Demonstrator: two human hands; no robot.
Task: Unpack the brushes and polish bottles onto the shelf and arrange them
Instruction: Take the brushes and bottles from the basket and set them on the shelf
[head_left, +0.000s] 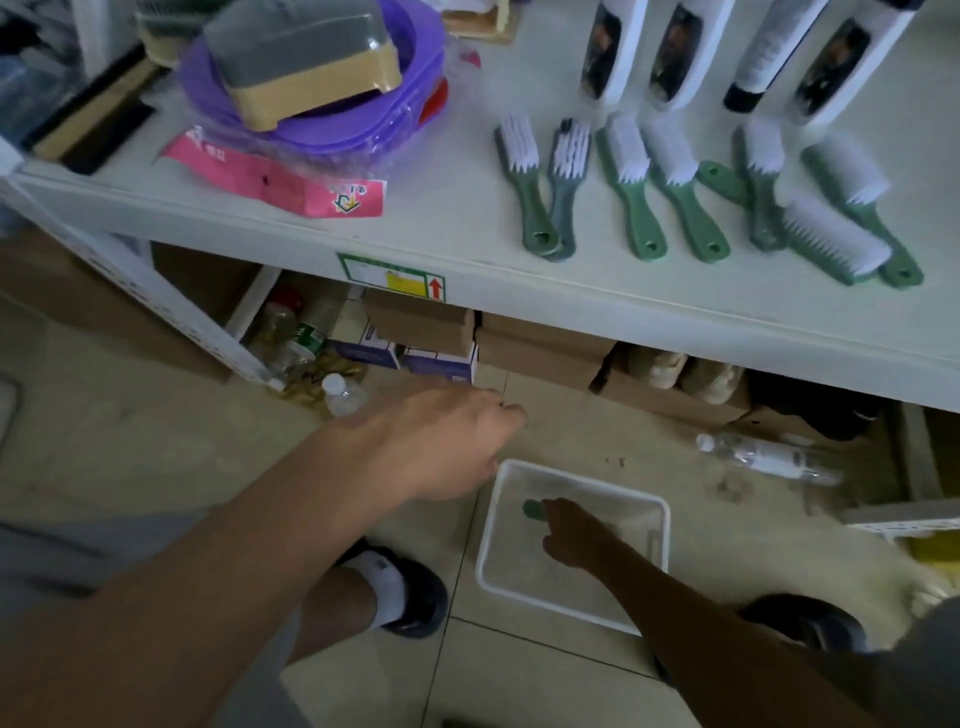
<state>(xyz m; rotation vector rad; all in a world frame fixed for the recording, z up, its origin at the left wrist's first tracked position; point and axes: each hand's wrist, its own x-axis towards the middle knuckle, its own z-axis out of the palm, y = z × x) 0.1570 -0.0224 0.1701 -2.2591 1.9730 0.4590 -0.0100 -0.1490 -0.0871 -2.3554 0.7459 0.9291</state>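
Where the right hand (574, 535) grips, the brush (532, 509) protrudes.

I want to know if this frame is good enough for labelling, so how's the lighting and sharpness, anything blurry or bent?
Head view: the shelf top is brightly, evenly lit and the brushes fairly sharp; the floor is dim, with the right hand in the white basket shadowed and soft, its grip unclear; the clear bottle on the floor is smeared; the wide-angle lens bows the shelf edge.

One wide-angle view from the person's head looks forward and steeply down; the shelf (467, 244) crosses the upper frame close by, the floor (156, 441) fills the lower half, farther off.
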